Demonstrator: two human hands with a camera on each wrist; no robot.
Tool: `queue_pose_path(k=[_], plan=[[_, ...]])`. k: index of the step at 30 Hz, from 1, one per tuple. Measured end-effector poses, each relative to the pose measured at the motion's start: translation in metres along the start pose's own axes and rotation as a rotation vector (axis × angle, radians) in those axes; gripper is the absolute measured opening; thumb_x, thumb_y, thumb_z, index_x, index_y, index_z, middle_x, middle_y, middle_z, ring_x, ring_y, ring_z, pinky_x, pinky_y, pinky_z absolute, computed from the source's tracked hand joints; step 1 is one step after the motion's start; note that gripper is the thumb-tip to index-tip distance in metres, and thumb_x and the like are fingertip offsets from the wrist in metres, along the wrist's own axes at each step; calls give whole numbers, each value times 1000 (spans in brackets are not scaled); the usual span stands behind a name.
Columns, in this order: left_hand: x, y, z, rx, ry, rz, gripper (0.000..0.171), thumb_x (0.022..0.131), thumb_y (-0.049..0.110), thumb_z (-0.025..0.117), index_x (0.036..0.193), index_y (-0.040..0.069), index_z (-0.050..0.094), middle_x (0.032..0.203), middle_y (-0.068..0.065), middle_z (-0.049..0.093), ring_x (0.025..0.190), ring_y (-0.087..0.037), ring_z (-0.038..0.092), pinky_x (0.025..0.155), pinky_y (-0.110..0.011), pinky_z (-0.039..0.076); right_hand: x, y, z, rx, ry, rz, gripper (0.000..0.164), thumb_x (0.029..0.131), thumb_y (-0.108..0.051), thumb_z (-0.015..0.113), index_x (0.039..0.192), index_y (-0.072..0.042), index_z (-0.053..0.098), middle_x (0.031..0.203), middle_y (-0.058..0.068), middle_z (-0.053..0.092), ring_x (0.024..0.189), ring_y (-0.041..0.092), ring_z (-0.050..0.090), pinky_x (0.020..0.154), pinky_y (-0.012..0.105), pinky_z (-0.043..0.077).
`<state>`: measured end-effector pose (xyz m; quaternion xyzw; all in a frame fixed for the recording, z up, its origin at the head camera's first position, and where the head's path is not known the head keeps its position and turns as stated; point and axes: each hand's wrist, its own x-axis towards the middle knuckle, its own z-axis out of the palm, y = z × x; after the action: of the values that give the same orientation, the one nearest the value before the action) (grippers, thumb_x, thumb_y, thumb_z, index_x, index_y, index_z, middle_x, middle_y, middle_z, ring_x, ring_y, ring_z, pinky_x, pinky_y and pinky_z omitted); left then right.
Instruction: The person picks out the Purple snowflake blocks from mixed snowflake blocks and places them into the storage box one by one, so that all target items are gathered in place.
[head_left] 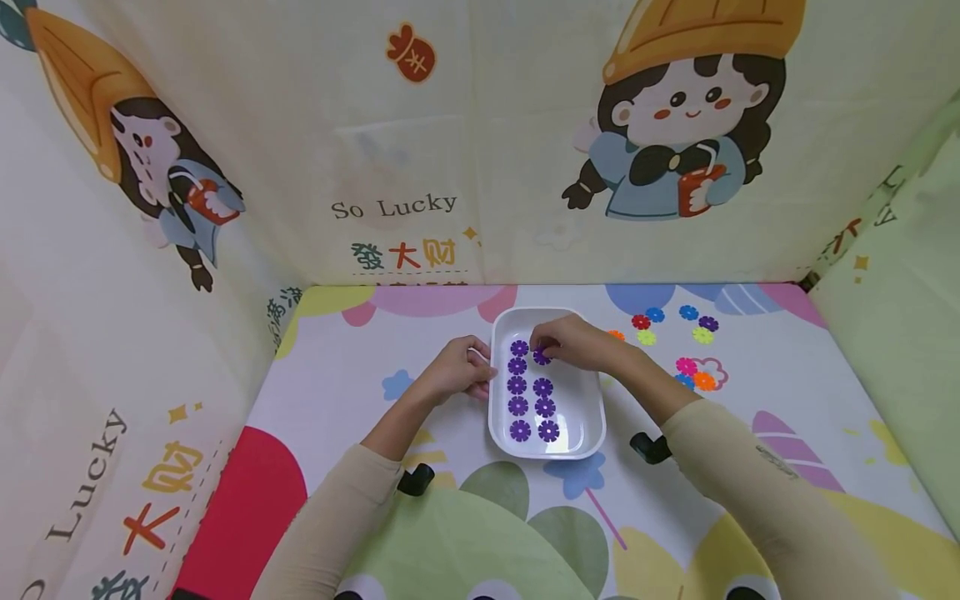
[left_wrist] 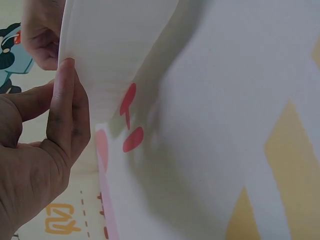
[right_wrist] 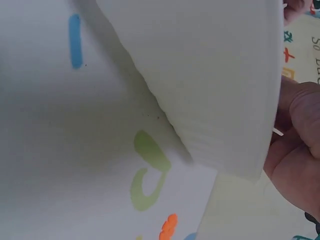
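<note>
A white rectangular tray (head_left: 581, 400) holds purple flower-shaped discs (head_left: 517, 386) in two columns. My left hand (head_left: 456, 368) pinches the tray's left rim between thumb and fingers; in the left wrist view the fingers (left_wrist: 64, 105) lie against its outer wall. Over the upper right part of the tray, my right hand (head_left: 576, 342) holds a purple flower-shaped disc (head_left: 542, 357) with its fingertips at the top of the right column. In the right wrist view the tray's wall (right_wrist: 215, 85) hides the discs and the fingertips.
Right of the tray lie loose flower-shaped discs: a red one (head_left: 641, 322), a yellow-green one (head_left: 702, 335), a pink one (head_left: 686, 366), an orange one (head_left: 704, 381) and several others. A printed cloth wall (head_left: 517, 167) rises behind the patterned tabletop (head_left: 345, 358).
</note>
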<state>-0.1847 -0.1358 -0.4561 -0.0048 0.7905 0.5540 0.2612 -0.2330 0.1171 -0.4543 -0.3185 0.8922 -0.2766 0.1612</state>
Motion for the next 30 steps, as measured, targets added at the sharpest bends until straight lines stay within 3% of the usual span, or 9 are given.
queue_pose_path(k=[9,19,30], plan=[[1,0,0,0,-2,15,28,97,0,68,121,-3,54,92,-15,67,59,-16,69,67,-42,69,11,1,6,-73,-52,26,10,95,-3,73,98,-11,77,96,2,76,88,16,69,85,32,66],[1,0,0,-11,-3,10,28,97,0,68,122,-3,54,92,-15,67,60,-17,70,65,-39,68,20,1,10,-127,-147,45,8,94,-5,74,100,-11,75,93,2,74,85,14,68,85,32,66],[2,-3,-1,-14,-9,22,28,97,1,68,122,-3,54,92,-15,67,60,-17,70,65,-39,68,22,-5,11,-141,-166,90,6,94,-4,74,96,-10,73,91,3,72,84,16,65,87,32,65]])
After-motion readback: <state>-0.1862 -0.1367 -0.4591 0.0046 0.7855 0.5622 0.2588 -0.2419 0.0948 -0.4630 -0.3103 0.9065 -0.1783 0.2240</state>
